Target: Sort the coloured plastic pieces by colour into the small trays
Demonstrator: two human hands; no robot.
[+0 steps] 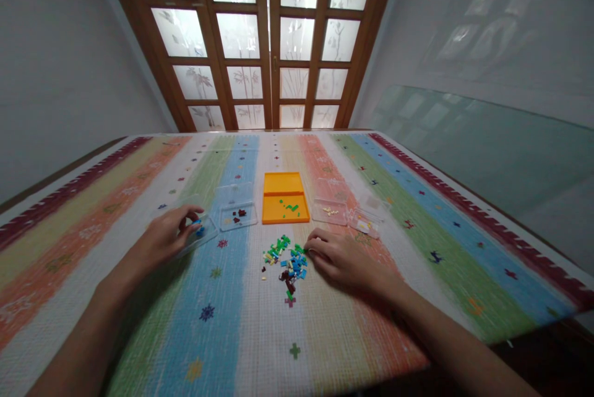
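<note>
My left hand (172, 230) is over a clear plastic box (211, 237) at the left. Its thumb and forefinger stand a little apart, right above several small blue toy bricks (199, 230) in that box. My right hand (334, 255) rests on the cloth at the right edge of a loose pile of small toy bricks (292, 264) in green, blue, cream and dark brown. The right fingers are curled together beside the green and blue bricks; whatever is between their tips is hidden.
An open orange case (283, 184) holds several green bricks (292, 207). Left of it, a clear box (254, 219) holds dark brown bricks (239, 216). To its right are clear boxes with cream bricks (330, 211) and pale pieces (364, 224). A striped cloth (208, 323) covers the table.
</note>
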